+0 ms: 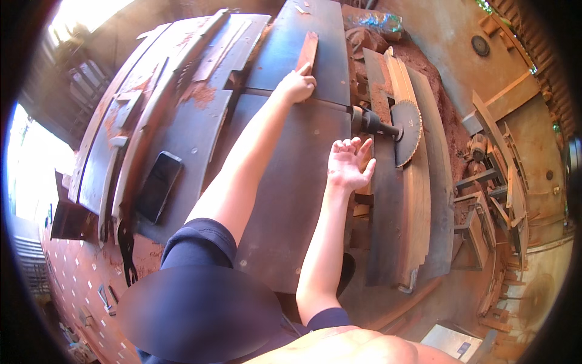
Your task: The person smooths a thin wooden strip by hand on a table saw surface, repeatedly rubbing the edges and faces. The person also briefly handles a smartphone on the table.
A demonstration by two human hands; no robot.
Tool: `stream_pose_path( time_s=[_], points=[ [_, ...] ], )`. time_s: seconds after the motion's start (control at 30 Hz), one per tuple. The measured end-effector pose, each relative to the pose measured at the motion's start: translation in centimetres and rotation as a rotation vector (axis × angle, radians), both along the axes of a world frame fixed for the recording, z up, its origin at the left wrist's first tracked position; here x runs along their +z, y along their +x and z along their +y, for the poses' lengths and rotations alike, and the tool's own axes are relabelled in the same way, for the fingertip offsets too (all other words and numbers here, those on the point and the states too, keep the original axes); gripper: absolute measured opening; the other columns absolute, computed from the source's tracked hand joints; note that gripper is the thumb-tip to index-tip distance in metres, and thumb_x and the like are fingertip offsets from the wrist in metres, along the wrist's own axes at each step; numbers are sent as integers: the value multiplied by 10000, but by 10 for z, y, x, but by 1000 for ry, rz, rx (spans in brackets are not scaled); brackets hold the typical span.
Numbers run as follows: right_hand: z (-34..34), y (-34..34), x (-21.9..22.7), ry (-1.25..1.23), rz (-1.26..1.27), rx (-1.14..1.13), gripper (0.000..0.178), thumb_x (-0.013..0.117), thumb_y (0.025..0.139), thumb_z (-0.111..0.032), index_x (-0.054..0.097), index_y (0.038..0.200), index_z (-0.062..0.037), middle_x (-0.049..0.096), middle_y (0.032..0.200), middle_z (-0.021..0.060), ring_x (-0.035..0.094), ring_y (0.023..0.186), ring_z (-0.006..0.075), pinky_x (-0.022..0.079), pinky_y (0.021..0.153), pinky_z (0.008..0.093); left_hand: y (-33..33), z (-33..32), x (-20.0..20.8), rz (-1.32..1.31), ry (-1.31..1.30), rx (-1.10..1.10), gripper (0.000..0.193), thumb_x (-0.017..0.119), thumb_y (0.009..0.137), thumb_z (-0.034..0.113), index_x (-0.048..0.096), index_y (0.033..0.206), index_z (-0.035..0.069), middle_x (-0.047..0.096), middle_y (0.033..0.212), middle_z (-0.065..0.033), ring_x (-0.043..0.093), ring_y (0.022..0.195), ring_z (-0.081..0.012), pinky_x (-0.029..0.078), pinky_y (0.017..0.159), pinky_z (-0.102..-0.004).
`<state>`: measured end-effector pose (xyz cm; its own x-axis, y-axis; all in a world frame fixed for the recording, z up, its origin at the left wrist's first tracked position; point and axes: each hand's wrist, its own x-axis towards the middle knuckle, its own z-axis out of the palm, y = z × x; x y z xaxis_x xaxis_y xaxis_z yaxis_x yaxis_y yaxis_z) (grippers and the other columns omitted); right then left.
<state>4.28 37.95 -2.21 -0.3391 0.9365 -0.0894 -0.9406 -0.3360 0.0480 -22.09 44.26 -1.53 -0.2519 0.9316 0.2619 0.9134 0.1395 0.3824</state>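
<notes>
While the left arm reaches toward the top of the head view, left hand (296,85): upper middle of the frame; fingers curled, pinching the near end of the wooden strip, one finger laid along it. Underside of the grip hidden.
Wooden strip (308,50): reddish brown, narrow, upper middle of the frame; lies on the dark desk (276,176), pointing up from the hand. Near end covered by the fingers.
Desk seam: crosses the top just below the left hand.
Right hand (350,167): centre-right of the frame; palm up, fingers loosely bent, thumb spread away, nothing seen in the grasp. Near the shaft, by the desk's right edge.
Saw blade (408,134): round, toothed, right of centre; mounted on the end of a dark shaft (379,125), well apart from the strip.
Timber beam (416,212): pale, lengthwise, right of centre, running past the blade.
Phone (159,187): dark-screened, left of centre, flat on a grey surface.
Sawdust (200,94): reddish patches, upper left.
Plastic bundle (379,22): clear, shiny, top, right of centre.
Floor (76,276): reddish with pale marks, lower left.
</notes>
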Motion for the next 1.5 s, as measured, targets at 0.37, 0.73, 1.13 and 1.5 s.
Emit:
stream_pose_path(
  time_s=[0.37,0.73,1.13,1.5],
  points=[
    [3,10,-19,43,31,-77,541,550,861,-516,603,1240,-133,614,994,140,537,815,257,416,753,438,101,-173,-29,5,49,25,459,477,918,191,590,1362,224,282,1603,-144,357,1405,-446,342,1162,-478],
    [-32,6,-15,46,9,-6,540,576,850,-509,605,1247,-144,609,1018,128,545,840,262,415,767,446,237,-398,19,-97,175,-19,443,577,818,71,651,1251,124,342,1521,-291,415,1302,-560,372,1121,-523],
    [-29,9,-25,113,-19,28,503,554,872,-486,616,1222,-131,635,987,134,548,788,257,414,741,444,314,-512,39,-198,58,-42,403,630,753,81,678,1153,107,321,1530,-293,393,1299,-589,369,1101,-580],
    [-31,4,-20,70,-44,26,511,548,865,-502,616,1223,-144,626,992,122,546,822,256,415,766,443,272,-462,36,-175,86,-60,404,619,747,79,681,1145,104,347,1540,-240,413,1317,-540,370,1114,-551]
  ],
)
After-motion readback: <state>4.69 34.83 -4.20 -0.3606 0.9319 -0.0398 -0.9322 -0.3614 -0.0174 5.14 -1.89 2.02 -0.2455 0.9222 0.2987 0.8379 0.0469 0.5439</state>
